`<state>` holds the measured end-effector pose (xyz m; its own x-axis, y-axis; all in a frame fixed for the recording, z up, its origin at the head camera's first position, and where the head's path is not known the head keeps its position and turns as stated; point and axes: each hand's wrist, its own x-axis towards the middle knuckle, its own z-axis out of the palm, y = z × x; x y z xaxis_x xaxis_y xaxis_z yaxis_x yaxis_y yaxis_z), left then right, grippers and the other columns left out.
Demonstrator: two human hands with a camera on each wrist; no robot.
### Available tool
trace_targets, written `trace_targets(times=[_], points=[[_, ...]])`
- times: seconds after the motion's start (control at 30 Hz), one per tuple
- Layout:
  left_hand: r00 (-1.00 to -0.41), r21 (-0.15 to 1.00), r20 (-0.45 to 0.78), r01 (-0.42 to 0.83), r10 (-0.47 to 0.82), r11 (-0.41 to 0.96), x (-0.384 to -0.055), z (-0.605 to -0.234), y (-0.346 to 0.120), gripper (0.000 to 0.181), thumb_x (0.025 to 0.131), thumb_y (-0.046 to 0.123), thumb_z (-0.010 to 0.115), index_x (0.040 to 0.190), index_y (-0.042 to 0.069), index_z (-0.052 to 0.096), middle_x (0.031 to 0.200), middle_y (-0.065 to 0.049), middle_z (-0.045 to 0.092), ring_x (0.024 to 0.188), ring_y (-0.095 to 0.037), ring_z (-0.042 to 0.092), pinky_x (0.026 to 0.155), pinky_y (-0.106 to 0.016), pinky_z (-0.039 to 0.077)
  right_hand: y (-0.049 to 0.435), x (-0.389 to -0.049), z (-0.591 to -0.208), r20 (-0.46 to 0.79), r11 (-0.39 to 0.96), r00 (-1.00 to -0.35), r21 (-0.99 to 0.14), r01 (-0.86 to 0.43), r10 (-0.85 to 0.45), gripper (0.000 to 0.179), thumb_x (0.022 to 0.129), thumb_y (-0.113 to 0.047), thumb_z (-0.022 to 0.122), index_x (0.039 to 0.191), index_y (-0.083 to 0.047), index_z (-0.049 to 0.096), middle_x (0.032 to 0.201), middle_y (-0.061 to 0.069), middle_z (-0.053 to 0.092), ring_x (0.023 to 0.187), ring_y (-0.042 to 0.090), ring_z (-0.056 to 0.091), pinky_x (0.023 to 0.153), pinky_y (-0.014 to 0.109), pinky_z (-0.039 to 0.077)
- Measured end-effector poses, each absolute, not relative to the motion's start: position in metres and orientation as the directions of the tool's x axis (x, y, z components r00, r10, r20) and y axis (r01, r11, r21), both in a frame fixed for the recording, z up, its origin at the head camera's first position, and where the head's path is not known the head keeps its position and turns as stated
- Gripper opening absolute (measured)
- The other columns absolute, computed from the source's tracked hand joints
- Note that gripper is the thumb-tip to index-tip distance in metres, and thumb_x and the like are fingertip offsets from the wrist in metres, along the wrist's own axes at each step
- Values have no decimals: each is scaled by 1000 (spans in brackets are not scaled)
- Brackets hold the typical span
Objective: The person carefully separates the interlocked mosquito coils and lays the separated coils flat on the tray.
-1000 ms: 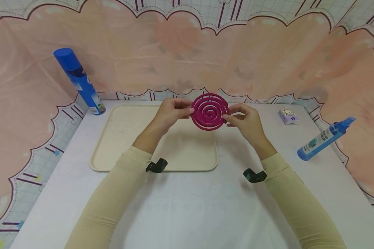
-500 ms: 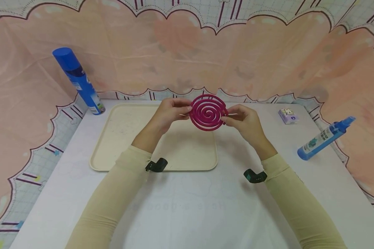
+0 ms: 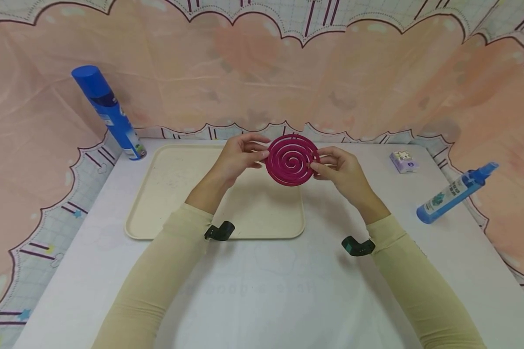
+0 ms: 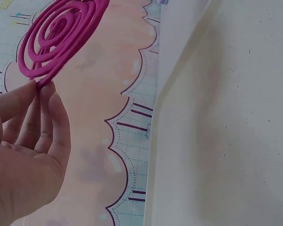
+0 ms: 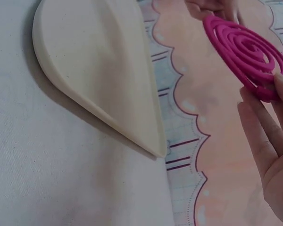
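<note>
From where I'm standing, a peach cloth [image 3: 179,82] is filling the whole background, creasing faintly and showing greyish blotches. A pale, faintly gridded border [image 3: 255,10] is running along its top in dark-lined scallops, and a similar lower border [image 3: 41,249] is skirting the table [image 3: 284,315] at the back and both sides (little blue and yellow stars are dotting it on the left). The tabletop is looking smooth and white, and gentle light is casting soft-edged shadows across it.

The pink coil [image 3: 291,161] is viewed forward-down from the head, closer in both wrist views: left, 10 o'clock; right, 2 o'clock.
</note>
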<state>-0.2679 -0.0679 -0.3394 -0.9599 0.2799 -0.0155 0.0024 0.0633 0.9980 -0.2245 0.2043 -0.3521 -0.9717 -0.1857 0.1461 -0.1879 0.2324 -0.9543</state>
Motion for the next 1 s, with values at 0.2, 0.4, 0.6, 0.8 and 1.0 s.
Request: trace_targets(times=[0.2, 0.4, 0.6, 0.8, 1.0], points=[[-953, 999, -9, 7, 303, 54, -268, -340, -67, 29, 96, 5, 67, 125, 5, 68, 113, -13, 74, 83, -11, 74, 79, -26, 64, 205, -224, -353, 157, 206, -971, -959, -193, -178, 42, 96, -10, 70, 133, 5, 58, 94, -15, 75, 83, 3, 76, 78, 24, 63], [-930, 1000, 20, 19, 367, -7, -267, -337, -65, 31, 99, 3, 61, 129, -3, 67, 116, -11, 74, 85, -10, 73, 85, -30, 64, 206, -225, -355, 159, 169, -979, -969, -179, -123, 47, 96, -13, 71, 139, -5, 55, 96, -12, 75, 82, 5, 77, 75, 25, 63], [-918, 991, 70, 108, 390, 76, -268, -335, -64, 35, 96, 2, 66, 131, 2, 68, 126, -15, 72, 100, -13, 72, 95, -31, 61, 209, -225, -354, 113, 84, -987, -989, -123, -114, 52, 97, -15, 70, 143, -7, 48, 98, -8, 76, 82, 8, 78, 74, 26, 64], [-909, 927, 165, 276, 383, 255, -266, -335, -65, 31, 92, 8, 74, 123, 6, 74, 121, -15, 75, 107, -25, 73, 96, -33, 61, 213, -223, -353, 96, 62, -988, -993, -103, -118, 49, 97, -15, 69, 141, -9, 50, 100, -9, 77, 87, 8, 78, 78, 24, 63], [-889, 858, 274, 398, 366, 324, -265, -335, -66, 23, 87, 12, 80, 109, 5, 80, 112, -11, 72, 105, -21, 68, 94, -33, 61, 213, -221, -352, 74, 126, -994, -989, -83, -78, 48, 96, -18, 71, 140, -13, 53, 100, -12, 77, 93, 6, 75, 81, 20, 62]])
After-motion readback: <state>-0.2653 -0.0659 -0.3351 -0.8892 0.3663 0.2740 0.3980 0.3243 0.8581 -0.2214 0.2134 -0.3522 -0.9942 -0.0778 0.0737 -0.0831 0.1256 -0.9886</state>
